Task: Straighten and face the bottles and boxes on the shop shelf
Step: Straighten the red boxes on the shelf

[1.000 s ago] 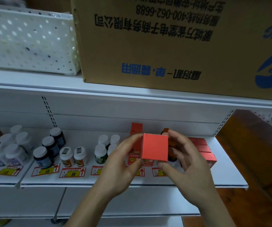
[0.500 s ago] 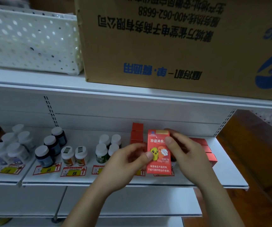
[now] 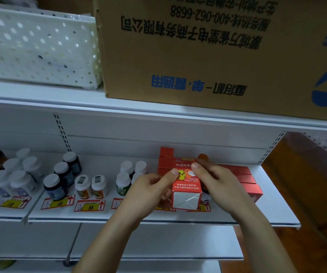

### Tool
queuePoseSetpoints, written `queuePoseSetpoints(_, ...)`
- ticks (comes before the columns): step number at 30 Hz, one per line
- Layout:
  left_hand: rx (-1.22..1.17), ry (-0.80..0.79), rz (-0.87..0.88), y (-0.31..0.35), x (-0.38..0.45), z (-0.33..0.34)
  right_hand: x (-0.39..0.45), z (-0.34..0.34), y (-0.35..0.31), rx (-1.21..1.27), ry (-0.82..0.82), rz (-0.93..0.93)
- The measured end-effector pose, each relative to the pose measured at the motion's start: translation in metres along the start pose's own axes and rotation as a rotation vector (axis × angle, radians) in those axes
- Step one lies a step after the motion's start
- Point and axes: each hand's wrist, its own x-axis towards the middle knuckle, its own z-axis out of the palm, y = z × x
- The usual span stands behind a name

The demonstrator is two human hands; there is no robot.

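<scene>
I see white-capped bottles (image 3: 23, 180) standing at the left of the shelf (image 3: 273, 211), then price tags (image 3: 89, 205) along its front. My left hand (image 3: 149, 192) and right hand (image 3: 217, 180) both pinch 1 red box (image 3: 187, 184), held tilted above the shelf front, its printed face toward me. More red boxes (image 3: 245, 180) lie just right.

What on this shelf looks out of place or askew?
The big cardboard carton on the upper shelf sits upside down: its print is inverted. The red box is held tilted in both hands, left hand, right hand, not yet faced.
</scene>
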Motion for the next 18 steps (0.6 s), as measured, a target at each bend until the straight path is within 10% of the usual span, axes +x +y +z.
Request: queuePoseSetpoints(18, 0.389, -0.125, 0.331, -0.020, 0.022, -0.004, -0.013, -0.009, 0.014, -0.163, -0.014, -0.268)
